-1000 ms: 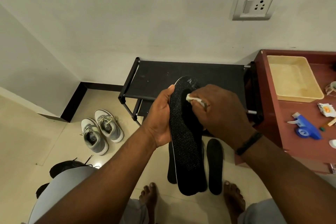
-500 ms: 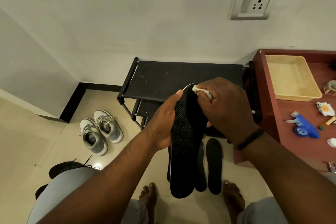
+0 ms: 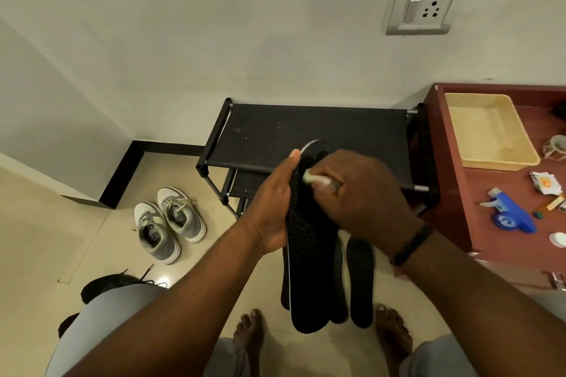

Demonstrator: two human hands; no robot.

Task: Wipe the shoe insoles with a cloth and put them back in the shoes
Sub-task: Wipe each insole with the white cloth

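My left hand [image 3: 271,208] grips a long black dotted insole [image 3: 306,254] by its left edge and holds it upright in front of me. Against the insole's upper part, my right hand [image 3: 364,193] presses a small white cloth [image 3: 315,179] pinched in its fingers. Two more black insoles [image 3: 361,281] lie on the floor below, partly hidden behind the held one. A pair of grey and white sneakers [image 3: 168,222] stands on the floor to the left. A black shoe [image 3: 107,285] shows at the lower left behind my knee.
A black shoe rack [image 3: 306,131] stands against the wall behind my hands. At right a red-brown table [image 3: 459,193] carries a beige tray [image 3: 490,128], a blue tape dispenser [image 3: 511,214] and small items. My bare feet [image 3: 392,337] stand on the tiled floor.
My right hand slid the cloth up to the insole's top half a second ago and has now come back down a little. The insole stays in my left hand.
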